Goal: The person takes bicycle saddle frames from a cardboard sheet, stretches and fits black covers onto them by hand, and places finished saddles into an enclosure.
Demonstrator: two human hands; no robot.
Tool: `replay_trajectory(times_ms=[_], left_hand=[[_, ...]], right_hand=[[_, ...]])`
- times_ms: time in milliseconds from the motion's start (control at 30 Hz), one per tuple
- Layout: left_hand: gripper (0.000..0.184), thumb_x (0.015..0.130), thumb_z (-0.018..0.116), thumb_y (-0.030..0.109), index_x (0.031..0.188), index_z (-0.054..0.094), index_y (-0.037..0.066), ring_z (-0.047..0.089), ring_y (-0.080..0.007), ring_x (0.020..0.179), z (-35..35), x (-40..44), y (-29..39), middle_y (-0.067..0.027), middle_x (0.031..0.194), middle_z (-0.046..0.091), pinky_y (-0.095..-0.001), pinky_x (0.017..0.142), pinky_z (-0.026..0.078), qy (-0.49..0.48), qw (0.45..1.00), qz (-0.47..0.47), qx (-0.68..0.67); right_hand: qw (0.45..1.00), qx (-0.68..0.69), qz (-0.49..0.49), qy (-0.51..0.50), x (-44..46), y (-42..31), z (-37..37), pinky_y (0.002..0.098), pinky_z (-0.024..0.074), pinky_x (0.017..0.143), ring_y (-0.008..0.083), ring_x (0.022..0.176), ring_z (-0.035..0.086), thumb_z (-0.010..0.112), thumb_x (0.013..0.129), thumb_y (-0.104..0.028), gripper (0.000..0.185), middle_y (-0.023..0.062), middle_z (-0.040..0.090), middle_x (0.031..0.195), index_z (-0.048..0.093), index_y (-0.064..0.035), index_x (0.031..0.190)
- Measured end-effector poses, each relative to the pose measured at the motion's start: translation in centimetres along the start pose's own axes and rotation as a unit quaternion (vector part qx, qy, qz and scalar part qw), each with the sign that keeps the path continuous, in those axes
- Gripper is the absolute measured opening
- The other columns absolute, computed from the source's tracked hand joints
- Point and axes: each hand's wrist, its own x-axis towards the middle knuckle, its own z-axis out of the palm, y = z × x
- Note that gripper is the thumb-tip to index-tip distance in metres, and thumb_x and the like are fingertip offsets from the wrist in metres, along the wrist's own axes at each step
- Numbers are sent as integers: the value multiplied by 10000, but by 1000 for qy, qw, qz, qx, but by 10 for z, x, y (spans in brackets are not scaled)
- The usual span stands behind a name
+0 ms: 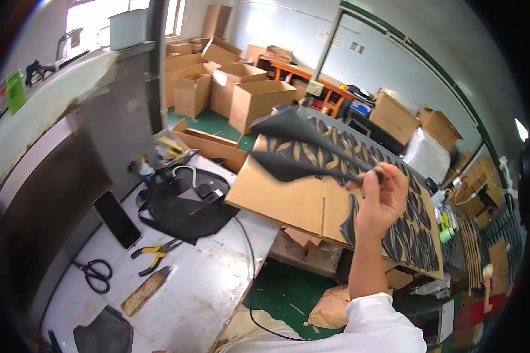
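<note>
Raised over the cardboard sheet [282,197], my right hand [383,197] pinches the narrow ends of black flat pieces [294,165], which fan out to the left and look blurred. Rows of dark curved pieces [400,235] lie on the cardboard beneath and beyond the hand. My left hand is not clearly visible; only a tiny skin-coloured bit shows at the bottom edge. On the white worktable [200,282] are a black piece [103,332], a worn wooden-handled tool [146,291], yellow-handled pliers [156,256], black scissors [95,275] and a phone [117,219].
A black bag-like item [185,206] and a cable [251,265] lie on the worktable. Open cardboard boxes [262,103] stand behind. A grey wall panel [129,112] rises at left. Part of a person in red [493,306] shows at far right.
</note>
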Motion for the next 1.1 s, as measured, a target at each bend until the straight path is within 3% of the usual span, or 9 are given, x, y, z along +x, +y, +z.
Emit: replay_trajectory(times_ms=[133, 200, 300, 533, 633, 800, 833, 900, 1100], left_hand=[[187, 979, 583, 137, 820, 536, 50, 375, -54, 547, 4, 3, 12, 30, 661, 458, -233, 502, 321, -11, 997, -40, -69], [387, 999, 466, 446, 953, 557, 73, 491, -111, 564, 6, 9, -9, -33, 757, 547, -247, 450, 391, 17, 982, -37, -187], [442, 1012, 435, 441, 1072, 541, 16, 552, -175, 532, -2, 21, 2, -105, 784, 617, -294, 445, 416, 96, 918, -134, -360], [240, 1030, 492, 277, 995, 549, 46, 476, -81, 485, -44, 4, -13, 2, 706, 517, -234, 414, 360, 153, 935, -180, -266], [226, 1046, 461, 226, 1086, 503, 8, 422, -79, 448, -60, -6, -48, -5, 663, 410, -228, 384, 309, -116, 492, -269, -820], [226, 1036, 485, 239, 1067, 515, 17, 442, -86, 439, -68, -17, -47, -7, 670, 455, -221, 389, 328, -80, 540, -247, -800], [220, 1030, 496, 247, 1022, 538, 31, 451, -85, 435, -70, -16, -39, -11, 672, 490, -215, 394, 340, 70, 778, -256, -569], [241, 993, 555, 260, 884, 579, 47, 502, -159, 422, -79, -14, -21, -73, 688, 600, -279, 407, 399, 194, 954, -222, -51], [312, 901, 675, 301, 895, 603, -3, 611, -410, 618, -89, -11, -3, -192, 811, 639, -470, 558, 482, 172, 853, -70, 488]], right_hand=[[880, 266, 376, -117, -87, -12, 47, 304, 568, 561, 171, 750, 650, 608, 880, 41, 504, 68, 595, 909, 407, -30, 1337], [775, 356, 487, -190, -146, -11, 67, 304, 560, 554, 178, 736, 651, 593, 892, 26, 373, 74, 594, 921, 493, -11, 1250], [658, 417, 560, -283, -211, -33, 89, 304, 570, 569, 158, 757, 640, 601, 888, 37, 324, 76, 595, 936, 529, 4, 1202], [646, 421, 473, -426, -235, -77, 108, 343, 588, 646, 223, 785, 663, 583, 950, -91, 422, 173, 622, 1003, 418, 26, 1320], [618, 519, 463, -368, -241, -77, 112, 370, 581, 659, 286, 737, 680, 552, 988, -287, 582, 240, 631, 1034, 298, 40, 1397], [687, 476, 409, -366, -235, -77, 110, 327, 556, 606, 260, 655, 656, 520, 984, -468, 671, 228, 642, 926, 319, 51, 1359], [688, 475, 409, -365, -234, -74, 110, 327, 556, 606, 260, 655, 656, 520, 984, -468, 671, 228, 642, 926, 319, 51, 1359], [701, 476, 419, -327, -231, -70, 110, 303, 536, 573, 232, 616, 627, 532, 987, -436, 610, 212, 637, 865, 354, 46, 1314], [685, 498, 402, -348, -234, -63, 117, 294, 523, 578, 213, 611, 610, 551, 990, -350, 502, 194, 632, 806, 405, 50, 1255]])
